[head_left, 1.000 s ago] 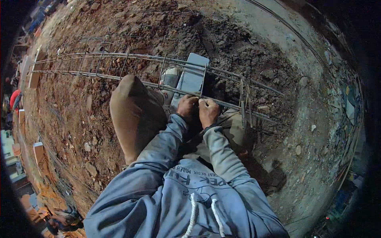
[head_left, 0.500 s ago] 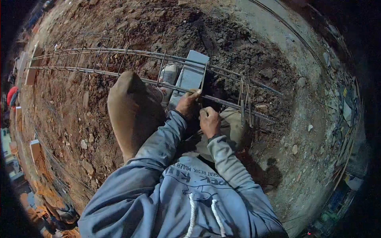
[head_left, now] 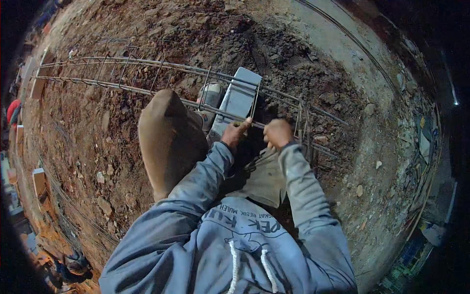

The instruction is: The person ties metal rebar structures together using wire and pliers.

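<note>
A long cage of steel rebar (head_left: pixel 132 89) with stirrups along it stretches across in front of me. My left hand (head_left: pixel 235 133) is closed, its fingertips pinching the lower corner of a stirrup (head_left: pixel 255 102) where it meets the near bar. To its right, my right hand (head_left: pixel 278 133) is curled into a fist beside the near bar; what it holds, if anything, is hidden. Beneath the cage a pale grey block (head_left: pixel 240 93) lies at a slant, next to my shoe (head_left: pixel 209 95). At the cage's right end several stirrups (head_left: pixel 303 122) are bunched together.
Rough brown soil and stones (head_left: pixel 105 127) surround the cage. Its far left end rests on a block (head_left: pixel 40 83). Another upright block (head_left: pixel 39 181) stands at left. My bent knee (head_left: pixel 169 112) is close to the near bar. Long thin bars (head_left: pixel 352 39) lie at upper right.
My right hand has moved right and slightly up, away from the left hand. The left hand stays at the stirrup corner. The view has shifted slightly.
</note>
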A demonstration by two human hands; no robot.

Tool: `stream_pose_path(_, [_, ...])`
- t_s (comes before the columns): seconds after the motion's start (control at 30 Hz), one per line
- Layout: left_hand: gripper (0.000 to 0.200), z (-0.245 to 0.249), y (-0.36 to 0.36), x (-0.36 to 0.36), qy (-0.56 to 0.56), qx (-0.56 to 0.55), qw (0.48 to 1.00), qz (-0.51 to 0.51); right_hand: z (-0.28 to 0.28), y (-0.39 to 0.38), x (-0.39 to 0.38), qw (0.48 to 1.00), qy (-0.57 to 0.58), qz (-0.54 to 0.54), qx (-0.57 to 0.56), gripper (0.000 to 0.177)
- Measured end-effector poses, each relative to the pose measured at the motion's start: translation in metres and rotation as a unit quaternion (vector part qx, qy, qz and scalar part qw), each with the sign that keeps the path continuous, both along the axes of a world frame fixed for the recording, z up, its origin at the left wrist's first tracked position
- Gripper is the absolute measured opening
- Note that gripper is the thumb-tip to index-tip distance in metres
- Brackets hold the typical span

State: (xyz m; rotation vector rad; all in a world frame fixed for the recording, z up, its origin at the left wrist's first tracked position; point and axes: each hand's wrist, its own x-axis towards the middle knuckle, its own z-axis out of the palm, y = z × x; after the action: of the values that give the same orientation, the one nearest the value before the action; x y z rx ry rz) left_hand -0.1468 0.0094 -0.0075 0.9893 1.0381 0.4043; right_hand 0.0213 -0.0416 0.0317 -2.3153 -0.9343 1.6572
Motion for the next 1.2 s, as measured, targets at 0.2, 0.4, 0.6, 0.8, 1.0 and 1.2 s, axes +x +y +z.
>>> stream_pose_path(0.2, [0.036, 0.013, -0.017, 0.009, -0.230, -0.335, 0.911, 0.068, 0.018, -0.061, -0.071, 0.859, 0.340, -0.377, 0.061, 0.016])
stream_pose_path(0.4, [0.037, 0.011, -0.003, 0.004, -0.073, -0.072, 0.995, -0.023, 0.075, -0.066, -0.050, 0.870, -0.374, -0.052, 0.317, 0.020])
stream_pose_path(0.6, [0.036, 0.058, 0.011, 0.007, 0.313, 0.341, 0.855, -0.233, 0.057, -0.083, 0.009, 0.861, -0.493, 0.083, 0.091, 0.075])
stream_pose_path(0.8, [0.039, 0.022, 0.001, 0.000, 0.202, 0.275, 0.931, -0.130, 0.075, -0.069, 0.026, 0.888, -0.446, 0.036, 0.110, 0.061])
stream_pose_path(1.0, [0.037, 0.030, -0.004, -0.011, 0.120, 0.104, 0.983, -0.096, 0.077, -0.113, -0.017, 0.967, 0.036, -0.214, 0.132, 0.027])
stream_pose_path(1.2, [0.038, 0.024, -0.004, -0.016, 0.175, 0.211, 0.953, -0.129, 0.077, -0.109, -0.074, 0.958, 0.167, -0.219, 0.076, 0.027])
